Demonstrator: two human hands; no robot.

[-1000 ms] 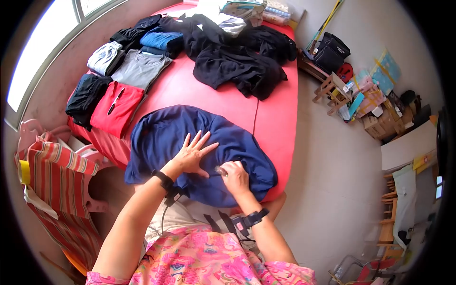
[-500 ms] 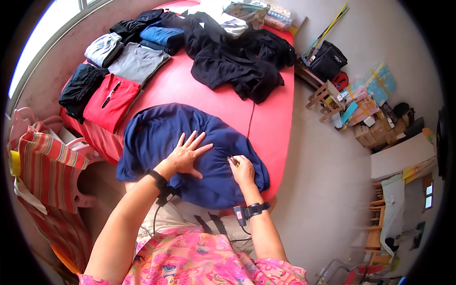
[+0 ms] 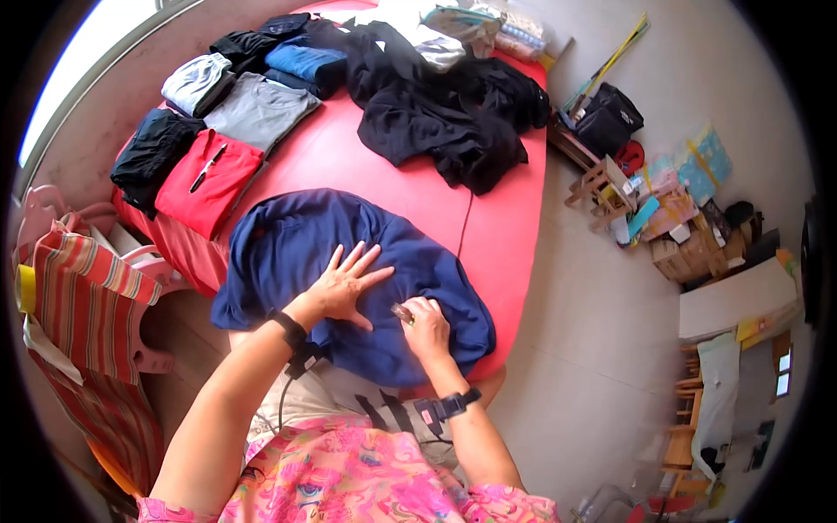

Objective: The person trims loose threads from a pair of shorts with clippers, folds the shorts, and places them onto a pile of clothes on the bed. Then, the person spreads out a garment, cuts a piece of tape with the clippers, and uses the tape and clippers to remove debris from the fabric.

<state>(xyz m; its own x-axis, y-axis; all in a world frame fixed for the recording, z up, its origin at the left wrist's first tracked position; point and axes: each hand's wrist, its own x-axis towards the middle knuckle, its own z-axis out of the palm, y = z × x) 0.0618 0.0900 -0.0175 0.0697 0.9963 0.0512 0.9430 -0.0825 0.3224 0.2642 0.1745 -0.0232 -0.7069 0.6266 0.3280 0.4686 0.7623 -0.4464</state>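
A dark blue garment lies spread and slightly rumpled at the near edge of the red-covered bed, partly over my lap. My left hand rests flat on its middle, fingers spread. Just to the right, my right hand is closed around a small dark tool with a shiny end, which points left along the cloth. Most of that tool is hidden in my fingers, so its exact kind cannot be made out. Both wrists wear black straps with small boxes and cables.
Folded clothes sit at the far left: a red shirt with a slim black-and-white object on it, a grey shirt and jeans. Black garments lie heaped farther back. A striped cloth hangs over a pink chair at left.
My right hand has slid left and slightly toward me across the blue cloth, bringing the tool closer to my left hand. The left hand stays almost in place.
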